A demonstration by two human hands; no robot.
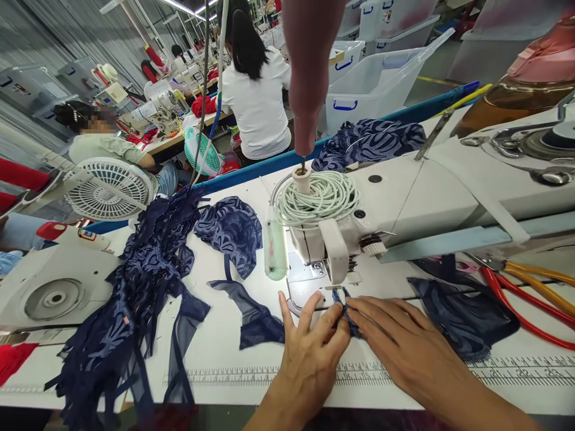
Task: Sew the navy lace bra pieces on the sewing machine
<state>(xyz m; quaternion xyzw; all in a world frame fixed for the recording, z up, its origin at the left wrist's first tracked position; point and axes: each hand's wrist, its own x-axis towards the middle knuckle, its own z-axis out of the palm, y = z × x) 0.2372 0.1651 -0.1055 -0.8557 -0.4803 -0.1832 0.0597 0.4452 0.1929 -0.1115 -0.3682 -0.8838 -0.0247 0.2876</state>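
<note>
My left hand (pixel 312 350) rests on the sewing table, its thumb and forefinger pinching a small navy lace fabric piece (pixel 340 299) just in front of the presser foot. Two of its other fingers are stretched out toward the needle plate (pixel 309 278). From the other side, my right hand (pixel 399 335) presses its fingertips together on the same piece. Most of that fabric is hidden under my fingers. The sewing machine (pixel 404 185) stands directly beyond both hands. A sheer navy strip (pixel 256 320) lies left of my left hand, and a navy lace panel (pixel 467 323) lies right of my right hand.
A heap of navy lace pieces (pixel 148 269) covers the left of the table, beside a lace cup (pixel 233 230). Red-handled scissors (pixel 521 305) lie at right. Coiled pale cord (pixel 321 197) sits on the machine head. A co-worker in white (pixel 256 108) sits beyond a fan (pixel 110 188).
</note>
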